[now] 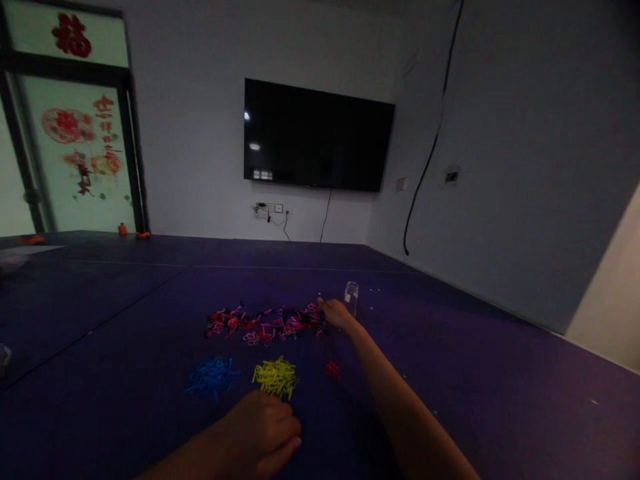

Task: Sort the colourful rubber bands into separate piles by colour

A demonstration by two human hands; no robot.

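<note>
My right hand (334,313) reaches to the right end of a long mixed pile of small elastic bands (270,325) in pink, red, purple and black. Its fingers look pressed together at the pile's edge; what they hold, if anything, is too small to tell. Closer to me, my left hand (273,427) rests with curled fingers just below a heap of yellow bands (276,377); its grip is hidden. To the left of the yellow heap lies a heap of blue bands (214,376). A small cluster of red bands (333,371) sits under my right forearm's left side.
A clear plastic container (352,293) stands just behind my right hand. White scraps (371,308) dot the purple mat (450,373). Beyond are a wall-mounted television (317,137), a hanging black cable (425,170) and a glass door (75,147) with red decorations. Small orange objects (143,235) lie by the door.
</note>
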